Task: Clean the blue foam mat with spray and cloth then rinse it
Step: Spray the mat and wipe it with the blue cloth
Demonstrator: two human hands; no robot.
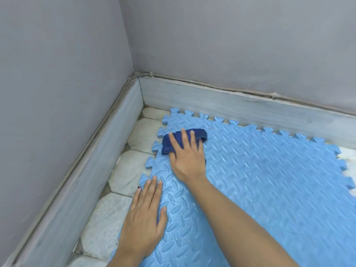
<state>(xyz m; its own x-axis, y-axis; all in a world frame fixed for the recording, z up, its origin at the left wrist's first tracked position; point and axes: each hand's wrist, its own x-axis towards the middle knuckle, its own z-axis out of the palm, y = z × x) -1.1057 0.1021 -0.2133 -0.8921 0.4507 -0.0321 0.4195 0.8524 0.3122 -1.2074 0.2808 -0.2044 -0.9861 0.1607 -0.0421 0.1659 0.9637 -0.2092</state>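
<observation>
A light blue foam mat (pixel 269 180) of interlocking tiles with toothed edges lies on the floor in a room corner. Near its far left corner my right hand (pixel 187 155) presses a dark blue cloth (pixel 198 134) flat onto the mat, fingers spread over it. Closer to me, my left hand (pixel 143 214) rests palm down with fingers apart on the mat's left edge, holding nothing. No spray bottle is in view.
Grey walls meet in a corner at the upper left, with a pale skirting board (pixel 231 103) along both. A strip of white hexagonal floor tiles (pixel 125 180) shows between the mat and the left wall. Bare floor (pixel 348 157) shows past the mat's right edge.
</observation>
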